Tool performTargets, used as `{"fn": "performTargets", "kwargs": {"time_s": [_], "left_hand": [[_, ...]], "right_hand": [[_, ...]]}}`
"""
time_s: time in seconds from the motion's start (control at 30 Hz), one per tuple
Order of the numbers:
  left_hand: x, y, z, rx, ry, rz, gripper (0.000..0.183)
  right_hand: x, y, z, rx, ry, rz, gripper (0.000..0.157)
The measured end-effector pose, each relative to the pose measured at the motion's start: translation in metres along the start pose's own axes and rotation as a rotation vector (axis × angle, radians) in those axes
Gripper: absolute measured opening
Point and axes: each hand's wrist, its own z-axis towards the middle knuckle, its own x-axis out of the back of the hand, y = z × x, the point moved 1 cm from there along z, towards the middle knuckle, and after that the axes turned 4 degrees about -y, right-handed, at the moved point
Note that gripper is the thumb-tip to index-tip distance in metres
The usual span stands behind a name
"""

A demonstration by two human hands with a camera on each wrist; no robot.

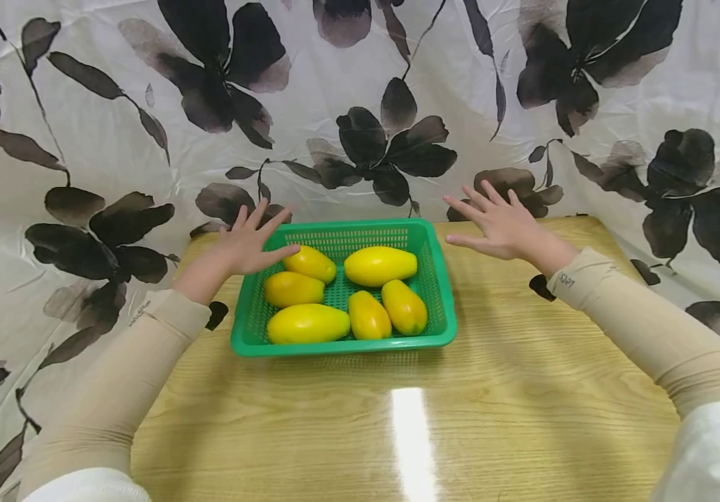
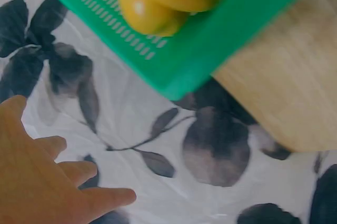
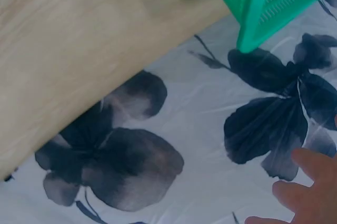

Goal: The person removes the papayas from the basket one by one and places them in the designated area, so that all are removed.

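A green plastic basket (image 1: 341, 351) with slotted walls holds several yellow papayas (image 1: 308, 323). Over its left back corner my left hand (image 1: 248, 245) hovers with fingers spread, the thumb overlapping one papaya (image 1: 311, 265) in the head view. My right hand (image 1: 503, 226) is spread too, just beyond the basket's right back corner, holding nothing. In the left wrist view, the left hand (image 2: 47, 176) shows straight, parted fingers away from the basket (image 2: 210, 55). Only some fingers of the right hand (image 3: 316, 192) appear in the right wrist view, apart from the basket (image 3: 255, 18).
The basket stands on a wood-grain table (image 1: 310, 425), near its back edge. A white cloth (image 1: 310, 77) with dark flower prints hangs behind and along both sides. A bright reflection lies on the tabletop in front of the basket.
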Motion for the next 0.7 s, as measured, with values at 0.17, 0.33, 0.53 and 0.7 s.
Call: {"fn": "performTargets", "kwargs": {"time_s": [0.17, 0.33, 0.53, 0.7], "left_hand": [[-0.009, -0.017, -0.013, -0.049, -0.007, -0.076, 0.080], [-0.023, -0.032, -0.020, -0.075, -0.012, -0.192, 0.076], [-0.048, -0.048, -0.021, -0.100, 0.028, -0.420, 0.069], [-0.068, -0.061, -0.019, -0.150, 0.088, -0.601, 0.066]], "right_hand": [[-0.005, -0.003, 0.000, 0.018, 0.010, 0.026, 0.076], [-0.012, -0.007, 0.001, 0.044, 0.017, 0.045, 0.075], [-0.023, -0.016, 0.006, 0.074, 0.012, 0.036, 0.075], [-0.032, -0.027, 0.010, 0.111, 0.016, 0.058, 0.073]]}}
